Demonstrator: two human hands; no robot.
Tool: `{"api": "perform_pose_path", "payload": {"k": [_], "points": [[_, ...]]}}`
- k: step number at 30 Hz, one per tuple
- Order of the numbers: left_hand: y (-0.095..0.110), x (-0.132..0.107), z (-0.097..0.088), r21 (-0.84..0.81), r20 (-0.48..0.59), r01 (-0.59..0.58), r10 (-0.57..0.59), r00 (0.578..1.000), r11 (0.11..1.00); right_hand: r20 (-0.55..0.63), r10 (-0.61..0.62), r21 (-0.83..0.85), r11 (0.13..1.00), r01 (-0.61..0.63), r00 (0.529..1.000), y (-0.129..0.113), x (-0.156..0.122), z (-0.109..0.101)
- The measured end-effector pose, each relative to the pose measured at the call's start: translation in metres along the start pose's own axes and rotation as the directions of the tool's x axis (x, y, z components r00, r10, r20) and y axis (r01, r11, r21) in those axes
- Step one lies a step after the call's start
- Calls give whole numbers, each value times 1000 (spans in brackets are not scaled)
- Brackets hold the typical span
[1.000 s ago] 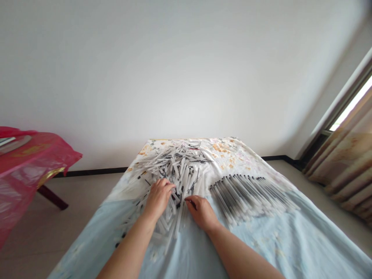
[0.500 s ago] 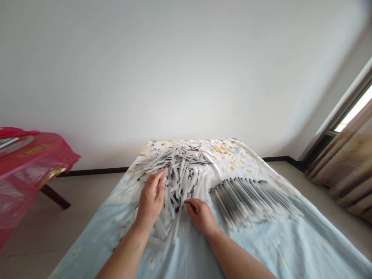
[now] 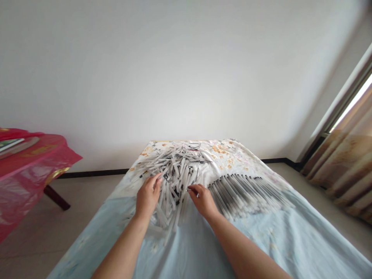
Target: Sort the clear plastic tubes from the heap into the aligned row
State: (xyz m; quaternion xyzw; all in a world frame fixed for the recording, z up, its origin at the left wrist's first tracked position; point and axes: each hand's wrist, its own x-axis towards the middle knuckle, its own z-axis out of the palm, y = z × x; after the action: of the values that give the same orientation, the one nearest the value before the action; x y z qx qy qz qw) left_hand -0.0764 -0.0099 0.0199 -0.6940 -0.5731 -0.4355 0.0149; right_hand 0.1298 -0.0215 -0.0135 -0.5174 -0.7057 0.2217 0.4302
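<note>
A loose heap of white and clear pen parts lies on a pale blue and floral cloth over a table. My left hand rests on the left side of the heap, fingers stretched forward and slightly apart. At the heap's right edge, my right hand pinches its fingertips together on a thin piece that is too small to name. Right of that hand lies a neat row of assembled pens with dark ends.
A white wall stands behind the table. A second table under a red cloth stands at the left. Beige curtains and a window are at the right. Light floor surrounds the table.
My right hand has moved forward and up to the heap's edge. My left hand has slid slightly back and left on the heap. The camera tilted a little.
</note>
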Motion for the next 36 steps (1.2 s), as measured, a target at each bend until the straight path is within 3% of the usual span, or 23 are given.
{"api": "perform_pose_path", "payload": {"k": [5,11,17,21,29,34,36], "points": [[-1,-4,10,44,-75,-61,64,995,997,56,-72,-181,980,81,996,-12,31,13],[-8,-8,24,84,-97,-126,134,986,988,83,-62,-335,938,87,995,-18,67,34],[-9,-7,27,141,-86,-128,141,986,982,149,23,-482,875,52,989,-21,93,61],[-9,-7,28,144,-75,-145,157,985,979,163,58,-515,857,35,985,-20,99,68],[-2,-7,26,133,-26,-142,147,989,981,190,119,-486,874,-11,975,-19,83,50],[12,-6,23,54,32,-134,132,991,990,240,78,-389,921,23,968,-16,53,12],[19,-6,24,-4,73,-132,131,989,991,241,53,-221,975,2,969,-11,42,-8]]}}
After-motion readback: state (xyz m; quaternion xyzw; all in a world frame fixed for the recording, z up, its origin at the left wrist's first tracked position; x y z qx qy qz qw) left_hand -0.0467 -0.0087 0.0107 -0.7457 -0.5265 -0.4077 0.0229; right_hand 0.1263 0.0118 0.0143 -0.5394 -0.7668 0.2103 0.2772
